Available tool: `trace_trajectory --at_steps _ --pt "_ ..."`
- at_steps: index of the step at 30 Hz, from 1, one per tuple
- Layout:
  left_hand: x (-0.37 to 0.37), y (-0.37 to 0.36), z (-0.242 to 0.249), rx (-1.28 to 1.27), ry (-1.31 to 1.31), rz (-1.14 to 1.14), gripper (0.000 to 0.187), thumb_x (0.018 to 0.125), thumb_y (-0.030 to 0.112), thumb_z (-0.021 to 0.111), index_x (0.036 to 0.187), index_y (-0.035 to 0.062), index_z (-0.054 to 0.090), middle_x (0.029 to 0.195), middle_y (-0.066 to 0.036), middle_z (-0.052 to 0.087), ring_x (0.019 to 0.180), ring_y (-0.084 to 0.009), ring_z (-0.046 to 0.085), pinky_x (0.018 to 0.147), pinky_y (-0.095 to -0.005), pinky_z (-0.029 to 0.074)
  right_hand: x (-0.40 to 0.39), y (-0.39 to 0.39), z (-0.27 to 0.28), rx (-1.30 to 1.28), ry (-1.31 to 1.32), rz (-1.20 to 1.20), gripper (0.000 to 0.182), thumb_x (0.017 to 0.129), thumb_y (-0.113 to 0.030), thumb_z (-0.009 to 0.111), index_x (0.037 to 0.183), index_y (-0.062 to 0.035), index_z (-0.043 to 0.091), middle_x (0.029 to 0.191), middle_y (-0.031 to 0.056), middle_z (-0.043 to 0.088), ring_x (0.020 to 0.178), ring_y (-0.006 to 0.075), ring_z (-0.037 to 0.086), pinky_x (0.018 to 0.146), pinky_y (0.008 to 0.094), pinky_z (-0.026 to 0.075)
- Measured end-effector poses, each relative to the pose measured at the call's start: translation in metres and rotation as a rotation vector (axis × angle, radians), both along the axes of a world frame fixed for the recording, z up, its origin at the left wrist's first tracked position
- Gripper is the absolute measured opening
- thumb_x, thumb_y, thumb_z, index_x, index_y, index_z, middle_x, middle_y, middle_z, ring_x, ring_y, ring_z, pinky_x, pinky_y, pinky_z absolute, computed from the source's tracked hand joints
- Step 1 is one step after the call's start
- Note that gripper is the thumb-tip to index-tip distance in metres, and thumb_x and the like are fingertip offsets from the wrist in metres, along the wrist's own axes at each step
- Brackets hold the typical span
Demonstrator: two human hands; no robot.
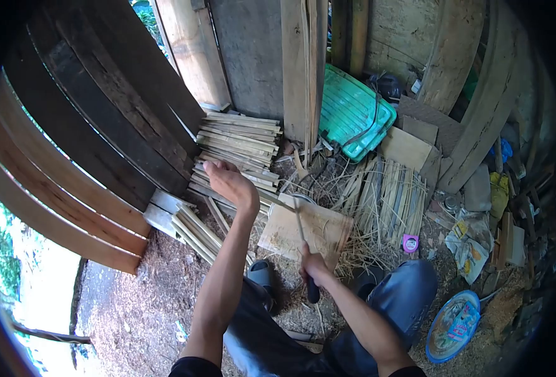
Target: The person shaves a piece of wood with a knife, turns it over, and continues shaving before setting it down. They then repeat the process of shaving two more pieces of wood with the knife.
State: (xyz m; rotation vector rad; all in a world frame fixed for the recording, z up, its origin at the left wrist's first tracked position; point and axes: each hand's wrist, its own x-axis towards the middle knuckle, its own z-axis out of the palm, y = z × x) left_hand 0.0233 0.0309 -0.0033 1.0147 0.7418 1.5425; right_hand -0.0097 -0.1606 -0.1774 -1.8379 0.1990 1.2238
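The right hand (315, 265) is closed in a firm fist around the dark handle of a long, narrow-bladed metal knife (300, 227), which points away from the person over the flat, rectangular light-brown wooden board (281, 234). The left hand (231, 185) is raised beyond the board's left side, its fingers curled; it seems to grip a thin, pale bamboo strip (276, 200), though the hand hides most of the hold. The strip's visible end reaches over the far edge of the board and meets the knife near the blade's tip.

The board lies between the person's legs and the far wall, with a grey sandal (261, 274) just beside its near left corner. Left of the board, a small sheaf of pale split strips (196, 231) lies slanted on the dirt floor (143, 308). Beyond it to the left, a larger pile of flat-cut strips (240, 141) is stacked against the plank wall (249, 63).

Right of the board are loose straw-like shavings (367, 242), a bundle of longer, duller strips (394, 195) and a round pink tape measure (410, 243). Beyond the board to the right, a ribbed green plastic crate (351, 110) leans. Nearer the person, well apart from the board on the right, a blue-rimmed round basin (433, 342) holds a blue-and-pink packet (463, 322).
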Motion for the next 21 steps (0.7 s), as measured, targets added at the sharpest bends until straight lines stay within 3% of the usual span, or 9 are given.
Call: trace_trajectory --at_steps 1,3,8,11,13,15,17,19,21 --pt "-0.001 -0.001 0.001 0.006 -0.005 0.0 0.044 0.094 0.044 0.029 0.065 0.0115 0.029 0.055 0.001 0.027 0.047 -0.01 0.024 0.043 -0.0275 0.021 0.002 -0.002 -0.004 0.006 -0.005 0.0 0.078 0.089 -0.061 0.033 0.066 0.0097 0.059 0.065 0.0246 0.061 0.065 0.0336 0.063 0.063 0.0432 0.047" --pt "-0.001 -0.007 0.003 0.017 -0.009 -0.058 0.042 0.095 0.039 0.027 0.064 0.0103 0.027 0.054 -0.001 0.029 0.049 -0.0108 0.026 0.046 -0.0276 0.024 0.004 -0.007 -0.006 -0.079 -0.278 0.155 0.072 0.09 -0.059 0.032 0.058 0.0018 0.053 0.05 0.0107 0.053 0.041 0.0211 0.052 0.048 0.0367 0.043" --pt "-0.005 -0.003 0.006 -0.016 -0.114 -0.238 0.039 0.093 0.041 0.033 0.067 0.0126 0.028 0.056 0.002 0.026 0.049 -0.0085 0.021 0.044 -0.0248 0.019 -0.007 -0.011 0.025 0.118 -0.35 0.165 0.067 0.09 -0.058 0.034 0.055 -0.0025 0.047 0.047 0.0076 0.049 0.039 0.019 0.049 0.042 0.0348 0.041" --pt "-0.004 0.002 0.007 -0.031 -0.176 -0.219 0.04 0.093 0.042 0.033 0.067 0.0127 0.027 0.056 0.002 0.025 0.05 -0.0083 0.021 0.045 -0.025 0.019 0.001 -0.013 -0.015 -0.017 -0.015 0.038 0.068 0.091 -0.058 0.033 0.055 -0.002 0.047 0.047 0.0082 0.05 0.04 0.0192 0.05 0.044 0.0352 0.043" --pt "-0.007 0.005 0.014 -0.028 -0.164 -0.221 0.042 0.093 0.044 0.031 0.067 0.0106 0.033 0.056 0.001 0.028 0.05 -0.0094 0.025 0.046 -0.025 0.023 0.002 -0.018 -0.017 -0.007 -0.084 0.105 0.067 0.09 -0.058 0.034 0.057 -0.0012 0.048 0.046 0.008 0.049 0.04 0.0194 0.051 0.042 0.0354 0.042" --pt "-0.009 0.003 0.019 0.009 0.052 -0.186 0.048 0.093 0.048 0.028 0.071 0.0074 0.041 0.055 0.0 0.031 0.05 -0.0111 0.03 0.048 -0.0252 0.028 0.004 -0.012 -0.024 -0.186 -0.468 0.274 0.065 0.09 -0.058 0.036 0.059 -0.0017 0.047 0.044 0.0074 0.047 0.039 0.0198 0.05 0.038 0.0348 0.041" --pt "-0.012 0.009 0.018 0.058 0.105 -0.193 0.053 0.093 0.05 0.027 0.073 0.0046 0.046 0.055 -0.001 0.033 0.049 -0.0132 0.034 0.049 -0.0261 0.032 0.008 -0.009 -0.027 -0.114 -0.321 0.171 0.063 0.088 -0.059 0.038 0.059 -0.0037 0.045 0.044 0.0054 0.045 0.038 0.0177 0.048 0.035 0.0324 0.04" --pt "-0.015 0.01 0.025 -0.098 -0.085 -0.497 0.054 0.092 0.052 0.029 0.07 0.0053 0.046 0.054 -0.001 0.033 0.049 -0.0131 0.033 0.049 -0.0264 0.032 0.009 -0.007 0.046 0.199 -0.139 -0.024 0.062 0.088 -0.06 0.039 0.061 -0.0043 0.046 0.047 0.0043 0.046 0.038 0.0151 0.047 0.035 0.0298 0.04" --pt "-0.019 0.016 0.015 -0.029 -0.084 -0.552 0.052 0.092 0.052 0.031 0.066 0.0076 0.042 0.052 0.0 0.031 0.046 -0.0122 0.029 0.045 -0.0262 0.029 0.015 -0.004 0.057 0.246 -0.182 0.007 0.061 0.088 -0.06 0.037 0.064 -0.0052 0.045 0.048 0.0029 0.045 0.037 0.0126 0.045 0.034 0.0276 0.038"
